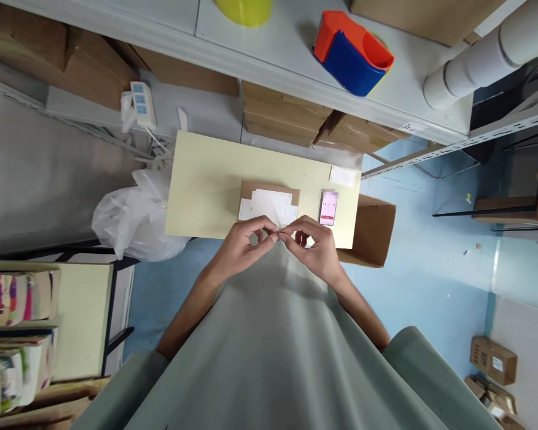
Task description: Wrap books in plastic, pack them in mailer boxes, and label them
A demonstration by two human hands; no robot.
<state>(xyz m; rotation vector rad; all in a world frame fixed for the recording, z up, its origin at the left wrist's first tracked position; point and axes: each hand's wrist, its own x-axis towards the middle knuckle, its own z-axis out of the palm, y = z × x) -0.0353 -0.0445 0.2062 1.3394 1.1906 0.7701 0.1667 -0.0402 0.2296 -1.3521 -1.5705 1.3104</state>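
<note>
My left hand (246,242) and my right hand (311,242) meet above the table's near edge, thumbs and fingers pinched together. Between the fingertips is a thin, whitish, see-through piece (275,216) that looks like plastic film; its full shape is hard to make out. Just beyond my hands, white paper cards (269,198) lie overlapping on a flat brown cardboard box (246,189). To the right of the box rests a phone (327,209) with a pink screen.
The pale yellow table (206,191) has a white card (342,175) at its far right. An open carton (376,230) stands beside its right end, a plastic bag (137,215) at its left. A shelf (269,63) with a red-and-blue holder (354,54) and rolls (484,57) runs behind.
</note>
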